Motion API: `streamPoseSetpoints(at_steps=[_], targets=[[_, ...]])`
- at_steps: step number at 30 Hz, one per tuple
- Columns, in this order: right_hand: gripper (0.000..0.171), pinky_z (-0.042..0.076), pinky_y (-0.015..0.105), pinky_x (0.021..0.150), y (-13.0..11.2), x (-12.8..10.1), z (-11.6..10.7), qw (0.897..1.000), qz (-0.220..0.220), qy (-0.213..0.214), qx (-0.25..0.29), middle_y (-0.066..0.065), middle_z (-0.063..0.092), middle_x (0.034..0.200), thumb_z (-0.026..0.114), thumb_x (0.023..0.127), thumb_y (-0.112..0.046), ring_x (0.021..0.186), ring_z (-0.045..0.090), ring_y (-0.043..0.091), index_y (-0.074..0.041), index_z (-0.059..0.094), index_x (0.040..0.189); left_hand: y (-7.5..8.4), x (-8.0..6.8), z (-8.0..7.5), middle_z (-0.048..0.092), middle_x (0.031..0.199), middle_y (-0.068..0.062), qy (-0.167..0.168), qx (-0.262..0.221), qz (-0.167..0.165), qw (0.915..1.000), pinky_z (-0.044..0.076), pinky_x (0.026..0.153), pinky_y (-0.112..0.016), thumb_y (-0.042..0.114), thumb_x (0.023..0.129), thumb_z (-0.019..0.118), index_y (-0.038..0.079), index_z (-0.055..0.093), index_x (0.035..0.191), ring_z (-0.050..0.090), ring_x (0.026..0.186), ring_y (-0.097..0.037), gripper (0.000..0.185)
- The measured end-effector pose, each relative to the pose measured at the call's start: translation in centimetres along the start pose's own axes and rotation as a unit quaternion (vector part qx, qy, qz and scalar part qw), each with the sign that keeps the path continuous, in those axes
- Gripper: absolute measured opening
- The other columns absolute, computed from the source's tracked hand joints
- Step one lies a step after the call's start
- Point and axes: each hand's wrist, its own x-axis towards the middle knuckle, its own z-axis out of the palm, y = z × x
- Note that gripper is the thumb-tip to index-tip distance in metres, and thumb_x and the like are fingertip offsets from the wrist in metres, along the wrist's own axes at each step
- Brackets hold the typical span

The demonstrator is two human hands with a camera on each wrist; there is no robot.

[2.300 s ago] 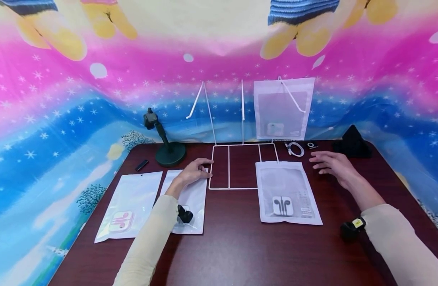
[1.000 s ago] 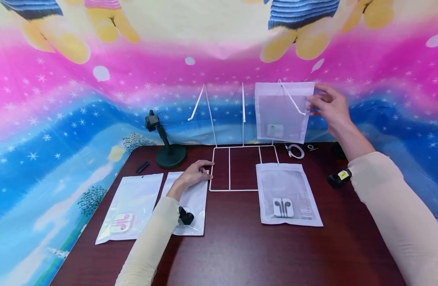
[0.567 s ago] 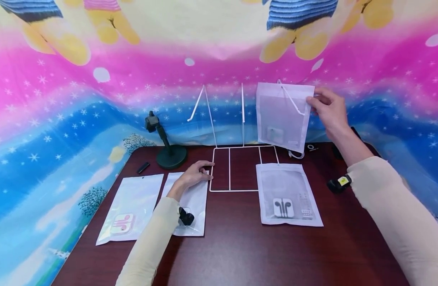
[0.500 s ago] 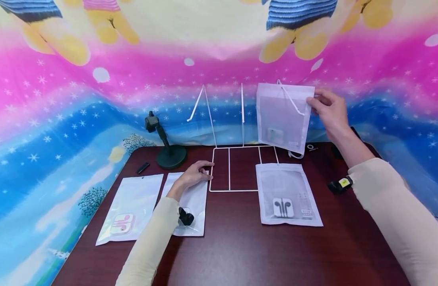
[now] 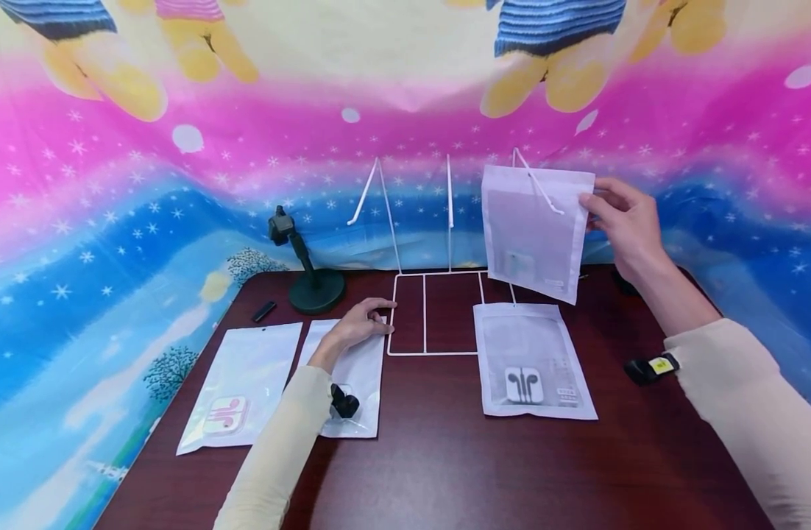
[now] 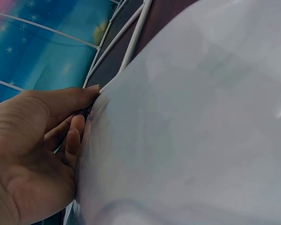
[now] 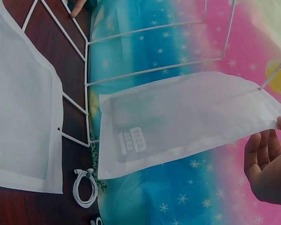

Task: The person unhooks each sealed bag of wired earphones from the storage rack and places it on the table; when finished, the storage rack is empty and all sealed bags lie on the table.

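Right now my right hand (image 5: 627,221) pinches the hanging pouch's (image 5: 534,235) top-right corner, long axis vertical, tilted off the rack's hook (image 5: 536,184); left hand (image 5: 359,324) rests flat, fingers relaxed.

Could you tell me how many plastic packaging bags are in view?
4. One bag pinched by the right hand at the rack; one flat below it; one under the left hand; one far left. None seems hidden.
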Motion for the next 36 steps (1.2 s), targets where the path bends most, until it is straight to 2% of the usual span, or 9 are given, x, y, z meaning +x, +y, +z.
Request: streamPoseSetpoints(at_steps=[6,12,17,25,30,36], targets=[[0.034,0.055,0.020,0.066,-0.3,-1.6,-0.5,1.000,-0.005,0.004,0.004,-0.004,0.071,0.104,0.079,0.093,-0.023,0.082,0.065,0.013,-0.014,0.075,0.125,0.2,-0.3,-0.1,0.051,0.140,-0.011,0.000,-0.005,0.005,1.0000,0.042,0.096,-0.041,0.008,0.092,0.078,0.015,0.064,0.142,0.055,0.095,-0.022,0.053],[0.027,0.056,0.020,0.068,-0.6,-3.1,-1.0,0.998,-0.019,0.012,0.054,-0.002,0.072,0.102,0.079,0.092,-0.014,0.084,0.067,0.013,-0.008,0.077,0.119,0.3,-0.1,-0.1,0.050,0.141,-0.011,-0.003,-0.003,0.011,0.9999,0.041,0.095,-0.040,0.008,0.092,0.078,0.013,0.064,0.142,0.054,0.094,-0.021,0.052],[0.025,0.057,0.020,0.069,-1.2,-4.3,-1.1,0.996,-0.027,0.013,0.079,-0.001,0.073,0.101,0.080,0.092,-0.009,0.083,0.068,0.012,-0.005,0.077,0.117,0.3,-0.2,0.0,0.051,0.139,-0.011,-0.001,-0.002,0.000,1.0000,0.041,0.097,-0.042,0.007,0.092,0.077,0.015,0.063,0.143,0.055,0.096,-0.022,0.053],[0.025,0.058,0.022,0.066,-2.2,-5.9,-1.4,0.991,-0.054,0.012,0.124,0.005,0.075,0.096,0.076,0.092,0.000,0.077,0.070,0.014,0.002,0.076,0.117,0.3,-0.4,0.1,0.052,0.136,-0.011,0.001,-0.006,-0.009,0.9999,0.041,0.100,-0.044,0.007,0.092,0.077,0.017,0.064,0.143,0.053,0.101,-0.025,0.053],[0.028,0.057,0.021,0.065,-2.8,-6.7,-1.7,0.990,-0.065,0.031,0.125,0.005,0.075,0.097,0.077,0.092,0.000,0.078,0.070,0.015,0.002,0.076,0.119,0.3,-0.3,0.1,0.052,0.135,-0.010,0.004,-0.008,-0.008,0.9999,0.040,0.099,-0.043,0.007,0.092,0.077,0.017,0.064,0.142,0.054,0.099,-0.024,0.052],[0.025,0.055,0.021,0.061,-3.6,-7.4,-1.7,0.983,-0.093,0.036,0.156,0.007,0.074,0.093,0.073,0.092,0.007,0.076,0.068,0.016,0.008,0.074,0.117,0.3,-0.2,0.2,0.051,0.137,-0.010,0.005,-0.011,-0.007,0.9999,0.041,0.098,-0.042,0.007,0.092,0.078,0.017,0.065,0.141,0.054,0.097,-0.023,0.052]])
